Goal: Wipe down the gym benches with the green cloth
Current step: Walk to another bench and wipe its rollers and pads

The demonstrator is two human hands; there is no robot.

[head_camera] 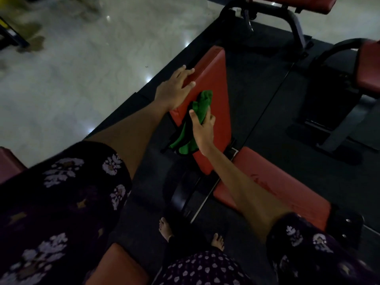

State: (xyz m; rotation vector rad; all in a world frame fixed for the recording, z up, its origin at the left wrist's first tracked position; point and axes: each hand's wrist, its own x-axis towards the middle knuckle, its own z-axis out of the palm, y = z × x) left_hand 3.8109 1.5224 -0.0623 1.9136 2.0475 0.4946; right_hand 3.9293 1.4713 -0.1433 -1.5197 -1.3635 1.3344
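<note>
Green cloth [202,103]: soft, bunched microfibre rag, lying on the red backrest pad [213,79] near its middle, its loose tail [182,144] trailing off the pad's left edge toward the person. Judged light and limp; it will fold and slide easily over vinyl, so it is best gathered into a wad under the palm, not held by a corner.

Right hand [202,126]: on the cloth's near part, thumb and fingers curled round the bunched fabric, gripping it against the pad.

Left hand [174,87]: at the pad's left edge, just beyond the cloth, fingers spread and fairly straight, draped over the rim as a brace. Holds nothing.

Red backrest pad: long, narrow, smooth upholstery, tilted on a dark frame; judged firm and slightly slippery.

Seat pad [273,186]: red, nearer than the backrest pad and to its right, under the right forearm.

Further benches [368,68]: red-padded, beyond the backrest pad to its right, well apart.

Floor: dark rubber mat [257,83] beneath the pad; pale glossy tiles [82,75] to its left.
</note>
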